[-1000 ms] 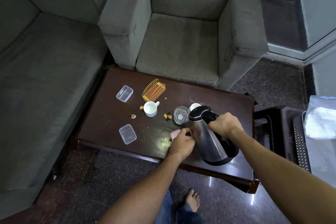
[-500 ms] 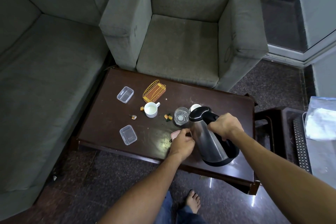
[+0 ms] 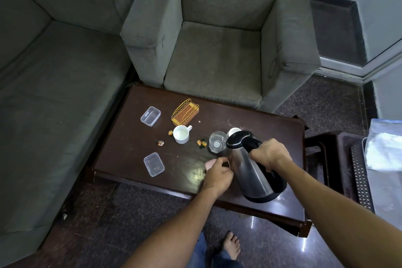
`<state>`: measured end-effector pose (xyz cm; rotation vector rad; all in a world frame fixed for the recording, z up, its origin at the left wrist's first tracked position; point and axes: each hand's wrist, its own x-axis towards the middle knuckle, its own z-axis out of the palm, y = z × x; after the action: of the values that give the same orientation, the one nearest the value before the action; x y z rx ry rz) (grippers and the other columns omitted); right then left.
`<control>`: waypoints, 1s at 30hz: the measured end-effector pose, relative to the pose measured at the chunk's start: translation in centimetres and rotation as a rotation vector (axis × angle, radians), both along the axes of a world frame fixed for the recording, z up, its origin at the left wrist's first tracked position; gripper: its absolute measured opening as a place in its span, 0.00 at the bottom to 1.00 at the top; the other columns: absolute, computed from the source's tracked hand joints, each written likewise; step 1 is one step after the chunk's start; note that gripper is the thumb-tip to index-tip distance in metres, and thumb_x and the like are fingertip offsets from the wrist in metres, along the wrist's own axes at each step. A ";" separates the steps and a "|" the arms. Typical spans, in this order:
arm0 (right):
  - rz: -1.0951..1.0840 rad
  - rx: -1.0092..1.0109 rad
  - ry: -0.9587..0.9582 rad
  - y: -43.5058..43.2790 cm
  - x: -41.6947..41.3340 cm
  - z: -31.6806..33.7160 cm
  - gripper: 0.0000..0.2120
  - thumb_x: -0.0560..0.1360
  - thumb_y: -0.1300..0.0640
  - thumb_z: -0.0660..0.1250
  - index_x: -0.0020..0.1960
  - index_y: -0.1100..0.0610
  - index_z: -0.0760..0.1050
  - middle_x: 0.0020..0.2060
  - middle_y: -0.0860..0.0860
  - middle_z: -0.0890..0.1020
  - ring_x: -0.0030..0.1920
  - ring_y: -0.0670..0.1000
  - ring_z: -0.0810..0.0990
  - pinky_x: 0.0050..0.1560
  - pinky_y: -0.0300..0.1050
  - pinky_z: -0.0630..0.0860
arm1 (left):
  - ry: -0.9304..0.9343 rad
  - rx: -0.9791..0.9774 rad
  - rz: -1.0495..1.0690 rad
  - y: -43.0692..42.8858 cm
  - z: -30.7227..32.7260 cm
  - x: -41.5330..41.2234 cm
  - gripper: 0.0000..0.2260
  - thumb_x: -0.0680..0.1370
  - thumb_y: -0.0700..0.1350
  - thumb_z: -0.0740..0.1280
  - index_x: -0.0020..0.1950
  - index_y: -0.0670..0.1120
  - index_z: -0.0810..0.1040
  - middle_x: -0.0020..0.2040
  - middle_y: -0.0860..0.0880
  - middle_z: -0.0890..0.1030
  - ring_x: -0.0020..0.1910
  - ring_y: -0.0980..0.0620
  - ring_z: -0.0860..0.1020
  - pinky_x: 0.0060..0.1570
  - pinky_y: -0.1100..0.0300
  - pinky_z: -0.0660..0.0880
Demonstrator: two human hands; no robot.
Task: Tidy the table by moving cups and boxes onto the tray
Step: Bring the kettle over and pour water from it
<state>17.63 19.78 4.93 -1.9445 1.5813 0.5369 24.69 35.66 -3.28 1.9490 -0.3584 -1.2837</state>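
A person stands at the near edge of a dark wooden table (image 3: pixel 250 119). The right hand (image 3: pixel 269 154) is wrapped tight around the black handle of a steel kettle (image 3: pixel 250 169), which leans with its lid toward the far-left and its base at the near edge, its long axis running from near-right to far-left. The left hand (image 3: pixel 217 174) rests against the kettle's left side, fingers curled, just over a small pink box (image 3: pixel 210 163); whether it pinches anything cannot be told. A glass (image 3: pixel 217 143) stands just beyond the lid. A white cup (image 3: pixel 181 134) sits upright mid-table, handle pointing far-right. Two clear boxes lie toward the left edge, one far (image 3: pixel 150 116), one near (image 3: pixel 154 164). A gold wire holder (image 3: pixel 185 112) stands beyond the cup.
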 end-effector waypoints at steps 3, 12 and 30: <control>0.000 0.003 0.001 0.1 0.0 0.0 0.13 0.62 0.49 0.64 0.37 0.57 0.80 0.18 0.50 0.79 0.19 0.50 0.81 0.26 0.38 0.74 | -0.024 0.004 -0.005 0.1 0.2 0.0 0.17 0.73 0.44 0.63 0.60 0.57 0.77 0.34 0.73 0.78 0.39 0.67 0.77 0.39 0.64 0.70; 0.002 0.007 0.008 0.1 0.0 0.0 0.13 0.62 0.49 0.64 0.35 0.58 0.80 0.18 0.50 0.79 0.19 0.51 0.81 0.25 0.37 0.74 | -0.021 -0.008 0.018 0.2 0.6 0.1 0.15 0.74 0.43 0.64 0.56 0.60 0.75 0.36 0.64 0.77 0.36 0.71 0.75 0.38 0.68 0.69; 0.008 0.020 0.016 0.1 0.1 0.3 0.13 0.63 0.50 0.65 0.37 0.58 0.81 0.19 0.51 0.80 0.20 0.51 0.82 0.27 0.39 0.76 | 0.034 -0.012 0.019 0.3 0.2 0.0 0.16 0.74 0.44 0.63 0.59 0.60 0.76 0.37 0.58 0.84 0.45 0.60 0.80 0.43 0.61 0.72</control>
<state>17.69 19.87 5.23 -1.9373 1.5729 0.5700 24.74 35.91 -3.10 1.9133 -0.3288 -1.2982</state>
